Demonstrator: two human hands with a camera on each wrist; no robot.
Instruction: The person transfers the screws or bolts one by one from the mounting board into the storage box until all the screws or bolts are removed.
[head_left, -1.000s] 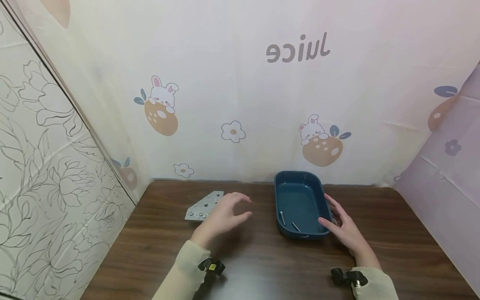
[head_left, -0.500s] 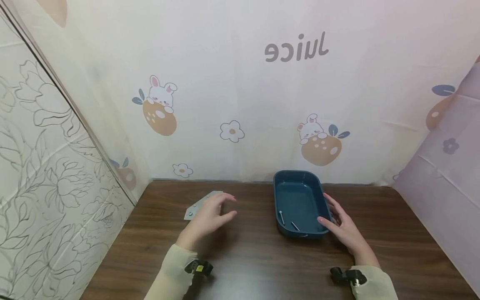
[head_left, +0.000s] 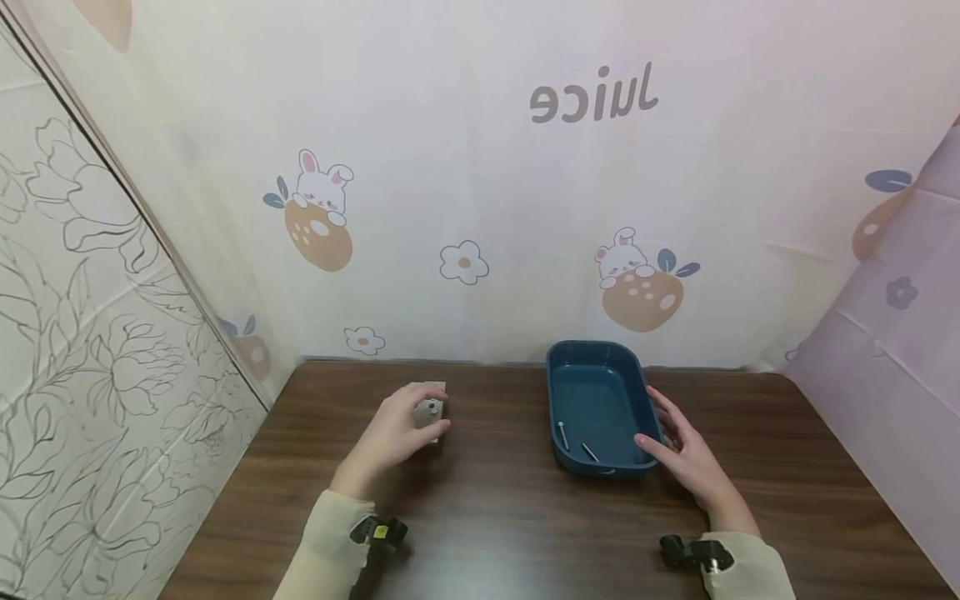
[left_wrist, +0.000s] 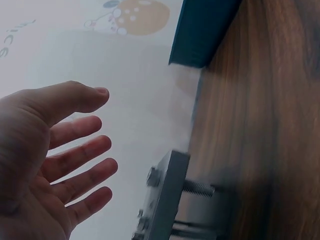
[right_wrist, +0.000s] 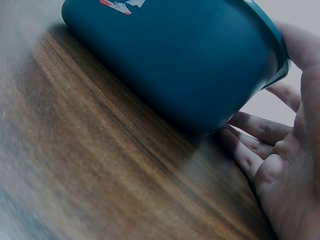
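My left hand (head_left: 392, 429), fingers spread and holding nothing, is over a grey metal plate (head_left: 430, 410) and hides most of it in the head view. In the left wrist view, the plate (left_wrist: 169, 192) stands raised above the table, with bolt heads on one side and threaded shanks (left_wrist: 198, 188) on the other. With my right hand (head_left: 686, 458) I grip the right side of a dark blue tray (head_left: 600, 404), thumb over the rim and fingers outside. Two small metal pieces lie in the tray: a bolt (head_left: 564, 436) and a short pin-like piece (head_left: 590, 452).
Everything stands on a dark wooden table (head_left: 510, 533). A printed cloth (head_left: 465, 167) hangs right behind its back edge, and more cloth closes off the left and right sides. The tray sits near the back cloth. Each wrist wears a small black camera.
My left hand has moved left across the plate, now covering its left part and showing its right end. The right hand and the tray have stayed in place.
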